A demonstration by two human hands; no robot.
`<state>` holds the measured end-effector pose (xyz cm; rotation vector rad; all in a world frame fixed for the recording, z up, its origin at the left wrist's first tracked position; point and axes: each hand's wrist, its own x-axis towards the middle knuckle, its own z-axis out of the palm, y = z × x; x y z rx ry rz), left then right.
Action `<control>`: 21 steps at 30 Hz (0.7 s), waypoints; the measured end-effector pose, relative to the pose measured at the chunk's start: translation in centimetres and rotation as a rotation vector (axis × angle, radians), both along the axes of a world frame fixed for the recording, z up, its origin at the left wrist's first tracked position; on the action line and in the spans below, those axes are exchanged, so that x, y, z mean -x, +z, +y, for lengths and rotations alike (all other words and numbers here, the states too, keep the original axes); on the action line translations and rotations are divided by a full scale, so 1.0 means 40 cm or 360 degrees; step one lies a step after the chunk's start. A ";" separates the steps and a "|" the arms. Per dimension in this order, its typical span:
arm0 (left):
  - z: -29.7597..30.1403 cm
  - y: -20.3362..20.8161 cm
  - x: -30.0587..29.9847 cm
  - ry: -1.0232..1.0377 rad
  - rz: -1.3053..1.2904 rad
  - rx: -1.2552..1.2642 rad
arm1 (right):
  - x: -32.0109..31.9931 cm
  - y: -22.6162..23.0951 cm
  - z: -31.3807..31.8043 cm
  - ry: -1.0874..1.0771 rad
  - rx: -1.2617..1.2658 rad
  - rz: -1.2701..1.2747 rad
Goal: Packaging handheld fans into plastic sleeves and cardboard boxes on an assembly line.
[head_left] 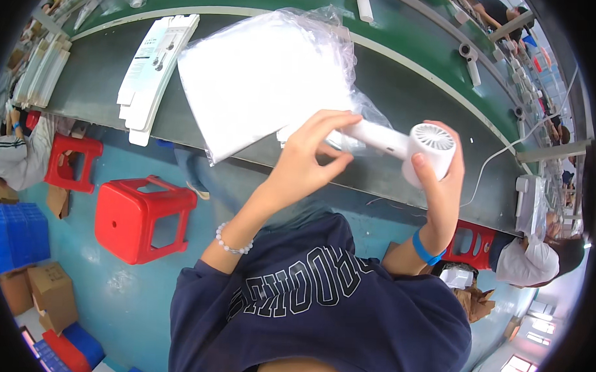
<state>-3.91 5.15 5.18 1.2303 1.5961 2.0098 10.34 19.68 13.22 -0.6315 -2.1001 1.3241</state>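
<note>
A white handheld fan (386, 139) with a round slotted head is held up over the edge of the workbench. My right hand (446, 181) is wrapped round its head, thumb in front and fingers behind. At the end of the handle, my left hand (310, 150) has its fingers bent round the tip, with the thumb a little apart below. Just beyond my left hand lies a stack of clear and white plastic bags (262, 73), which partly overhangs the bench edge. Part of the handle's end is hidden by my left fingers.
Flat printed white cartons (154, 69) lie on the grey bench (95, 67) to the left. More fans, such as one fan (470, 61), rest on the green conveyor (421, 43) beyond. A white cable (499, 152) hangs at the right. Red stools (136, 220) stand on the floor; co-workers sit at both sides.
</note>
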 end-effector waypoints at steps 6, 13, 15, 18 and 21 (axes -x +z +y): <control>0.036 -0.015 -0.033 -0.0072 0.0133 -0.0014 | 0.019 -0.032 -0.027 0.0415 0.0443 -0.0053; 0.026 0.013 -0.016 -0.0286 -0.0226 -0.0254 | 0.043 -0.036 -0.006 0.0336 0.0411 -0.0030; 0.017 0.020 -0.013 -0.0279 -0.0219 -0.0285 | 0.059 -0.034 -0.011 0.0294 0.0299 -0.0102; 0.019 0.024 -0.004 -0.0284 -0.0137 -0.0308 | 0.083 -0.035 -0.024 0.0241 0.0210 -0.0112; 0.024 0.020 -0.001 -0.0129 0.0069 -0.0322 | 0.109 -0.044 -0.068 0.0028 -0.0045 -0.0164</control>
